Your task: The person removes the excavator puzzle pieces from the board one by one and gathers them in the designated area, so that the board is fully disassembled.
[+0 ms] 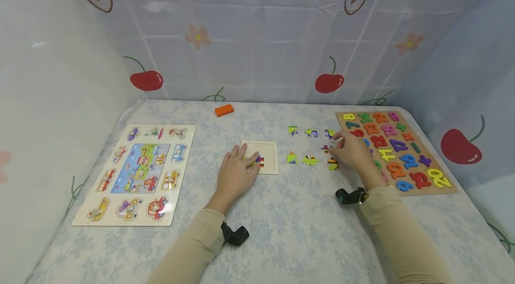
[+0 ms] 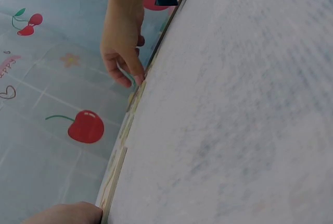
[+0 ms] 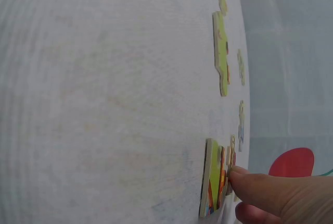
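My left hand (image 1: 237, 174) rests with fingers spread over the left side of a small square wooden puzzle tray (image 1: 270, 146). Partly hidden under its thumb and index finger, a colourful puzzle piece (image 1: 261, 161) lies in the tray. My right hand (image 1: 353, 153) is low over the loose pieces on the right, with the thumb and index tips apart. Its thumb tip is right at a small purple and red puzzle piece (image 1: 324, 149). Just in front of that lies a green and orange puzzle piece (image 3: 213, 177). Several other jigsaw pieces (image 1: 310, 160) lie in two rows between the tray and this hand.
At the left lies a vehicle peg puzzle board (image 1: 183, 141). A board of coloured letters and numbers (image 1: 434, 189) sits under and beyond the right forearm. Toward the back edge is an orange block (image 1: 224, 110). Patterned curtains (image 1: 257, 51) stand behind the cloth-covered table (image 1: 297, 230).
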The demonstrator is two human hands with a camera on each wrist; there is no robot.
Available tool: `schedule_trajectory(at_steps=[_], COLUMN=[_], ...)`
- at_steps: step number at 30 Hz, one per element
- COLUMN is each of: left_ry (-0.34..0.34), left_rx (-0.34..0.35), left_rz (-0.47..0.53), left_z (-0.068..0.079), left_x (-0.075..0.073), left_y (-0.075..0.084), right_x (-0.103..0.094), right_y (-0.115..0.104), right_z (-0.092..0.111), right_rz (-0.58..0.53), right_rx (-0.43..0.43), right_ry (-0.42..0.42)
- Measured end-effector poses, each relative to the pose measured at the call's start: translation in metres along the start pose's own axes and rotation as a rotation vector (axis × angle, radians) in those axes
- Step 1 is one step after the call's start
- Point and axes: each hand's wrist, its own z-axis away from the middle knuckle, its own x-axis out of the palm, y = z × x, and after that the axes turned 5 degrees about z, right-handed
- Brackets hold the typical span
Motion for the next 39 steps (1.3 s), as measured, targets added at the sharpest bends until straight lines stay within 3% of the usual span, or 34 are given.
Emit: schedule_trajectory(at_steps=[5,11,23,29,34,39], left_ry=[0.005,-0.022,-0.072,-0.003,0.045,0.083], left_rx=[0.006,-0.003,0.019,0.011,-0.027,-0.032], left_rz=[-0.001,-0.002,0.031,0.037,0.104,0.103], left_z=[0.000,-0.001,-0.003,-0.004,-0.004,-0.004], left_x=[0.000,-0.001,-0.005,-0.010,-0.012,-0.011], left_y=[0.000,0.001,-0.008,-0.016,-0.016,-0.014], right_x=[0.001,0.005,0.025,0.042,0.052,0.060], right_y=[-0.004,-0.014,-0.060,-0.084,-0.100,-0.113], right_z=[0.005,0.010,0.024,0.030,0.031,0.032], right_rz=[0.035,0.006,-0.073,-0.097,-0.122,-0.095], right_rx=[-0.015,-0.107,-0.251,-0.321,-0.379,-0.432], right_ry=[0.029,0.055,0.051,0.036,-0.003,-0.034])
